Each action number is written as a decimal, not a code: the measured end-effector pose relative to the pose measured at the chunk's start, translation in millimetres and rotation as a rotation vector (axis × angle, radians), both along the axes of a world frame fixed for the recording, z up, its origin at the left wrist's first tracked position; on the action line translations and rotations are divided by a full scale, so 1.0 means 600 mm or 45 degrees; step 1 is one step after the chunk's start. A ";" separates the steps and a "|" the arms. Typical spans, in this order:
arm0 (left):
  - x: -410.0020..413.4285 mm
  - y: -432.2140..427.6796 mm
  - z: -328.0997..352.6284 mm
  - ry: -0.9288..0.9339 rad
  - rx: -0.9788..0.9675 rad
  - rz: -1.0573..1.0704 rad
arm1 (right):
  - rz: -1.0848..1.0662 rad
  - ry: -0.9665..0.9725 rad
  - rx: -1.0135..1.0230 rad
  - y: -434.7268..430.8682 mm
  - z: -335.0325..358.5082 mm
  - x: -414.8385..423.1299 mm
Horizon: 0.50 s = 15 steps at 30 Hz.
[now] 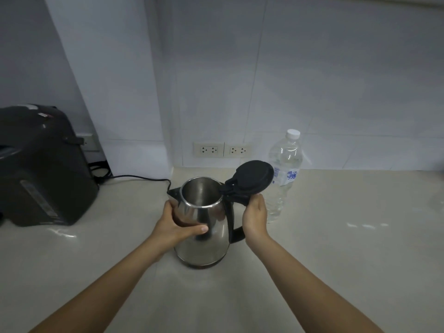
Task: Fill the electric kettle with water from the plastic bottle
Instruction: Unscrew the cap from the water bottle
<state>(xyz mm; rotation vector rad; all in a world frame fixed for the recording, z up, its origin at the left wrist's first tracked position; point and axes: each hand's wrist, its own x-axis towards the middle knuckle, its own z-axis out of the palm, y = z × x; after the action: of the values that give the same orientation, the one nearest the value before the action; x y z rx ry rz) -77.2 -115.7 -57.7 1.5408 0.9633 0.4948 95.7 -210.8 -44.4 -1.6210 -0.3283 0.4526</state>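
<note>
A stainless-steel electric kettle (pixel 204 236) stands on the pale counter (pixel 336 248) in the middle of the view. Its black lid (pixel 254 175) is swung up and back, so the empty inside shows. My left hand (pixel 175 225) wraps around the kettle's body from the left. My right hand (pixel 255 216) grips the top of the black handle, just under the lid hinge. A clear plastic water bottle (pixel 284 169) with a white cap stands upright just behind and to the right of the kettle, capped and nearly full.
A large black hot-water dispenser (pixel 40 164) sits at the left, with a black cord (pixel 139 177) running along the counter toward the kettle's spout. Two double wall sockets (pixel 222 149) sit low on the white tiled wall behind.
</note>
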 end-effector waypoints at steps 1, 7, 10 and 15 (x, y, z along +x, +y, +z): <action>-0.003 -0.005 -0.002 -0.002 0.000 0.006 | 0.005 0.006 0.005 -0.003 -0.006 -0.003; -0.012 -0.024 -0.011 -0.022 0.047 0.036 | 0.011 0.008 0.047 -0.010 -0.021 -0.009; -0.012 -0.028 -0.007 -0.019 0.053 0.018 | 0.005 -0.004 0.046 -0.010 -0.022 -0.009; -0.018 -0.020 0.003 0.007 -0.035 -0.121 | 0.030 -0.011 0.066 -0.018 -0.015 -0.011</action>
<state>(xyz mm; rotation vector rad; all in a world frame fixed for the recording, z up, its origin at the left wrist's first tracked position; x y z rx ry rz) -87.8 -127.9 -56.2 1.5557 0.8931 0.4090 89.4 -221.8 -53.7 -1.5702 -0.3630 0.4519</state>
